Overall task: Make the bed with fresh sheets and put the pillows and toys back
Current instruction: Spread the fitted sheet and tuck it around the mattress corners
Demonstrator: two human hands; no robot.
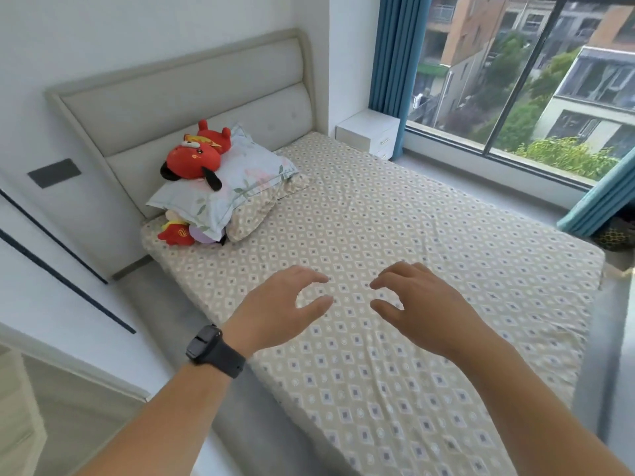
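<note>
Left hand (275, 304) and right hand (422, 304) hover over the patterned sheet (395, 218), each grip loosely spread, holding nothing. Likely next: clearing the pillows (233, 187) and toys (196, 159) beyond the left grip, stripping the sheet.

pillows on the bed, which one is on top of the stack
The pale floral pillow is on top, with the red plush toy lying on it. The diamond-patterned pillow, matching the sheet, is underneath.

Fitted sheet (395, 242) — beige, white-and-grey diamond print. Top pillow (237, 180) — pale blue, faint floral; lower pillow (254, 214) matches the sheet. Plush toys (197, 156) — red, black ears. Headboard (185, 97) cream. Curtains (395, 53) blue. Wristwatch (213, 350) black.
</note>
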